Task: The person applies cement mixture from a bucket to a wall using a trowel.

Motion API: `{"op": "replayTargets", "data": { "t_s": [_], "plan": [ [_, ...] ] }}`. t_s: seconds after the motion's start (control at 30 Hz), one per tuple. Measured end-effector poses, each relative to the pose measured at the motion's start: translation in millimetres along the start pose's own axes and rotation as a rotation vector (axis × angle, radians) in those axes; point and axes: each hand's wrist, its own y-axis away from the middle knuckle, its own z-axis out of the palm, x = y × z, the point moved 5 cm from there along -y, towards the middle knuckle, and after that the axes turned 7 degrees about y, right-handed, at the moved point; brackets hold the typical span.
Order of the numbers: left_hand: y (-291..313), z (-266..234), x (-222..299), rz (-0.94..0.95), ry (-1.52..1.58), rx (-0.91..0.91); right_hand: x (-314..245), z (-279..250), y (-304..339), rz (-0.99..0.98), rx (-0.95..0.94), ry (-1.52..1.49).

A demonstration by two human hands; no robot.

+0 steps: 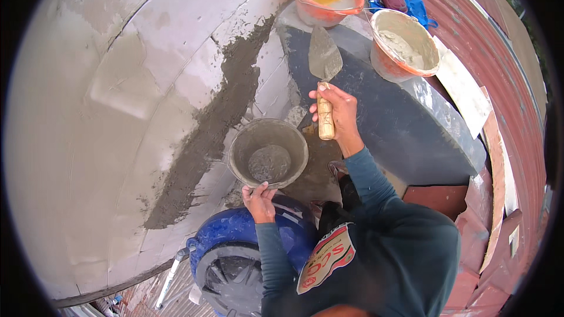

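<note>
In my right hand (339,111) is a trowel (325,56), gripped by its wooden handle with the pointed, mortar-smeared blade facing away from me. My left hand (259,201) grips the near rim of a round grey bucket (239,149), fingers over the edge. Some wet grey mortar (269,163) lies in the bottom of that bucket. Just left of it, a dark band of fresh mortar (202,135) runs diagonally along the pale block wall (167,29). The trowel blade is apart from both the wall and the bucket.
Beyond the dark grey ledge (388,103) stand an orange bucket (299,7) with cloudy water and a yellowish thing, and another orange bucket (388,58) holding mortar. A blue tank (217,232) with a black lid is below my left arm. Red corrugated sheeting (487,53) lines the right.
</note>
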Motion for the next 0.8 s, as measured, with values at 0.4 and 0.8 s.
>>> {"op": "replayTargets", "data": {
  "t_s": [0.4,0.8],
  "plan": [
    [-8,-33,9,0.000,0.020,0.081,61,208,-21,-0.415,0.186,0.238],
    [-57,13,22,0.077,-0.013,0.016,87,20,45,-0.228,-0.742,1.188]
  ]
}}
